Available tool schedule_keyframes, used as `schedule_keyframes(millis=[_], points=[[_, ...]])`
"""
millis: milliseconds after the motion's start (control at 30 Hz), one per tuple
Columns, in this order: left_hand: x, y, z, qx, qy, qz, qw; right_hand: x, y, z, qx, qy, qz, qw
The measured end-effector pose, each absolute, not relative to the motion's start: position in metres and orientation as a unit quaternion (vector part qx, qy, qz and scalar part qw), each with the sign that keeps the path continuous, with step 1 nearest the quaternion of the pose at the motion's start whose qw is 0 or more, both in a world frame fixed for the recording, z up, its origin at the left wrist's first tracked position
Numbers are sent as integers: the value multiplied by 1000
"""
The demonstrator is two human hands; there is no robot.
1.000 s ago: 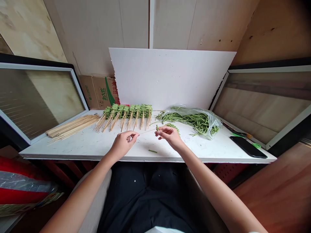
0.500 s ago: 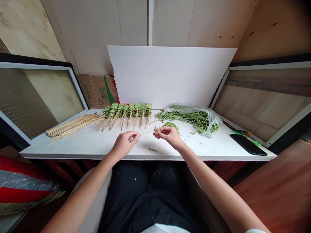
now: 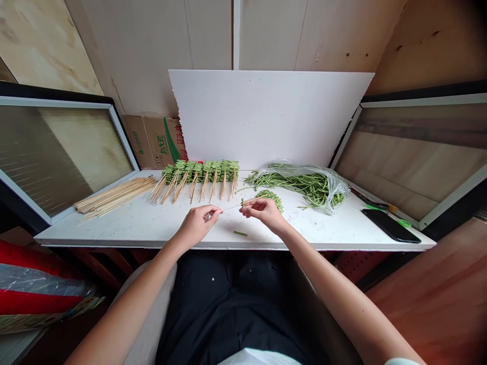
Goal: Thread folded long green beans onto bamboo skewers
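Note:
Between my two hands runs a thin bamboo skewer, held above the white table. My left hand is closed in a pinch around the skewer's left part. My right hand pinches a short green bean piece at the skewer's right end; whether the point is through it is too small to tell. Below the hands, a single cut bean piece lies on the table. Just behind my right hand sits a small pile of cut bean pieces, partly hidden by it.
Loose skewers lie at the left. Bundles of filled bean skewers line the back, sticks facing me. Long beans spill from a clear plastic bag. A black phone and scissors lie right. A white board stands behind.
The view has shifted very slightly. Both hands keep their grips on the skewer and the bean piece, with hardly any visible movement.

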State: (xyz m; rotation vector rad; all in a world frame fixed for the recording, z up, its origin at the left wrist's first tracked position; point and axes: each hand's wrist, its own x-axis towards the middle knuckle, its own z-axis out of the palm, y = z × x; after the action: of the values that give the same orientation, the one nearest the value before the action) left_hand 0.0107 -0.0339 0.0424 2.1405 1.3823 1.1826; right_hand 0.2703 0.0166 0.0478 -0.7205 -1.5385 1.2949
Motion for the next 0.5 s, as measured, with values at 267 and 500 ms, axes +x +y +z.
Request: schedule_keyframes(millis=[267,500], points=[[7,-32,43,748,481,420,178,280,26,41,-297,-680,518,425],[1,-26,41,728,493,444,176,282,30,23,-370,-863,277,204]])
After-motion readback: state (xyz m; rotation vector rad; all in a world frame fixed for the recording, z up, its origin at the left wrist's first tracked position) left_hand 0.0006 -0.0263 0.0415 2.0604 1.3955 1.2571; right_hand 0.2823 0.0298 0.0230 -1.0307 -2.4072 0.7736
